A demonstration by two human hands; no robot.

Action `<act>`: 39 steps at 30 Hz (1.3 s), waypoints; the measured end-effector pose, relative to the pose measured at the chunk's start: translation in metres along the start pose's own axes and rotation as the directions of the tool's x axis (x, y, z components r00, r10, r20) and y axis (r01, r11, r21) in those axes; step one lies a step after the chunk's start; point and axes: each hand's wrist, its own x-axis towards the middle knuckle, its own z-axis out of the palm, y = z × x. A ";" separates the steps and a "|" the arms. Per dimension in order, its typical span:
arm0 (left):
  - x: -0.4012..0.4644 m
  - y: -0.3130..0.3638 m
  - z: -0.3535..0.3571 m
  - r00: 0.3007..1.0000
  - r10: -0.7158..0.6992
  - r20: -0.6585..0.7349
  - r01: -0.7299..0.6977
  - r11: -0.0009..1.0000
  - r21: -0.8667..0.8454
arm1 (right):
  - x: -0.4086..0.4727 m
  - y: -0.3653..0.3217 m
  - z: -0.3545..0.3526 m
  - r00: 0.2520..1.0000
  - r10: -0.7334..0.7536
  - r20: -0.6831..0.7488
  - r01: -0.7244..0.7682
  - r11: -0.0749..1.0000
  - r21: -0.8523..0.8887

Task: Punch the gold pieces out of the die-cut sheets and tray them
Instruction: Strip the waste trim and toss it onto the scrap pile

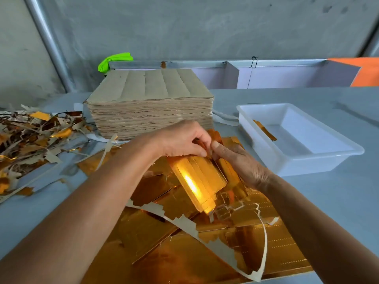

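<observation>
Tray (320,160) of white plastic sits on the grey table (338,201) to my right, just one of it, and inside I can make out a single gold strip (264,129) leaning against the left wall; the rest of its floor shows bare white. My two hands meet over the work in front of me. My left hand (180,140) has its fingers curled down, pinching the far end of a gold piece (199,179), and my right hand (238,158) presses in from the other side with the thumb against the same end, so both are clamped on that one piece, fingertips touching each other. The piece tilts up off the die-cut sheet (205,253), which lies gold side up beneath my forearms near the table's front edge; how many sheets are layered there I cannot tell. A long torn offcut strip (184,221), pale side up, curls across the sheet. Behind my hands stands one tall stack of sheets (149,103) with the brown backing uppermost, too many to count. To my left is one loose heap of scrap (34,136), gold and pale trimmings tangled together. A green cloth (113,60) sits beyond the stack, against the wall.
</observation>
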 end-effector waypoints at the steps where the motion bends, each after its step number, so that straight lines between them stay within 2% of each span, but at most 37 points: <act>1: 0.003 0.003 0.001 0.999 0.019 -0.036 -0.018 1.000 0.009 | 0.000 0.002 0.002 0.999 -0.007 0.041 0.005 0.999 0.054; 4: 0.007 0.005 0.006 0.980 0.032 -0.197 -0.045 0.997 -0.063 | -0.002 0.003 0.007 0.997 -0.033 0.071 0.023 0.991 0.131; 7: 0.006 0.002 0.016 0.911 -0.034 -0.411 -0.017 0.993 -0.119 | -0.005 0.006 0.008 0.999 0.030 -0.045 -0.019 0.974 0.226; 8: 0.005 0.000 0.021 0.849 -0.095 -0.520 0.001 0.984 -0.177 | -0.005 0.006 0.007 0.992 0.059 -0.111 -0.027 0.961 0.275; 10: -0.002 -0.003 0.034 0.658 -0.256 -0.708 0.026 0.948 -0.318 | -0.004 0.009 0.006 0.957 0.121 -0.262 -0.030 0.944 0.327; 11: -0.007 -0.003 0.042 0.580 -0.326 -0.747 0.035 0.926 -0.377 | -0.002 0.010 0.005 0.930 0.157 -0.332 -0.033 0.936 0.350; 12: -0.012 -0.001 0.052 0.540 -0.372 -0.755 0.037 0.907 -0.420 | 0.000 0.011 0.006 0.901 0.189 -0.391 -0.034 0.928 0.371; 13: -0.017 0.003 0.063 0.537 -0.393 -0.747 0.030 0.893 -0.449 | 0.003 0.011 0.007 0.871 0.210 -0.444 -0.028 0.923 0.383; 15: -0.025 0.016 0.088 0.602 -0.392 -0.695 0.038 0.884 -0.466 | 0.007 0.009 0.013 0.810 0.225 -0.542 -0.006 0.927 0.375; 17: -0.033 0.034 0.117 0.686 -0.437 -0.582 0.131 0.861 -0.492 | 0.010 0.006 0.020 0.750 0.217 -0.624 0.018 0.938 0.347; 18: -0.036 0.041 0.131 0.703 -0.496 -0.510 0.192 0.823 -0.536 | 0.011 0.004 0.022 0.726 0.214 -0.654 0.028 0.940 0.339; 19: -0.037 0.046 0.143 0.702 -0.570 -0.427 0.246 0.757 -0.605 | 0.012 0.003 0.022 0.707 0.213 -0.674 0.037 0.941 0.336; 21: -0.034 0.051 0.154 0.692 -0.691 -0.209 0.286 0.527 -0.800 | 0.012 0.002 0.021 0.710 0.239 -0.662 0.051 0.921 0.387; 23: -0.029 0.053 0.154 0.753 -0.658 -0.026 0.220 0.288 -0.932 | 0.011 0.005 0.019 0.746 0.295 -0.598 0.053 0.868 0.494; 24: -0.027 0.052 0.154 0.789 -0.614 0.012 0.187 0.222 -0.957 | 0.010 0.005 0.019 0.758 0.303 -0.578 0.046 0.858 0.511; 26: -0.029 0.050 0.156 0.854 -0.521 0.012 0.129 0.189 -0.973 | 0.009 0.007 0.016 0.754 0.278 -0.595 0.050 0.879 0.474; 28: -0.036 0.048 0.160 0.905 -0.422 -0.050 0.051 0.224 -0.973 | 0.010 0.008 0.009 0.727 0.242 -0.643 0.086 0.896 0.435; 29: -0.040 0.047 0.162 0.921 -0.381 -0.084 0.031 0.285 -0.958 | 0.011 0.010 0.005 0.707 0.232 -0.668 0.099 0.903 0.419; 33: -0.062 0.044 0.157 0.947 -0.252 -0.199 0.024 0.672 -0.740 | 0.011 0.023 -0.012 0.611 0.234 -0.756 0.054 0.941 0.335; 35: -0.072 0.046 0.151 0.969 -0.194 -0.156 0.074 0.821 -0.566 | 0.009 0.029 -0.019 0.588 0.261 -0.766 0.013 0.943 0.332; 37: -0.081 0.043 0.147 0.996 -0.083 -0.042 0.068 0.961 -0.270 | 0.006 0.033 -0.025 0.580 0.258 -0.773 -0.016 0.952 0.305; 39: -0.087 0.034 0.149 0.989 0.077 0.124 -0.081 0.996 0.024 | 0.002 0.038 -0.031 0.585 0.213 -0.782 -0.048 0.972 0.229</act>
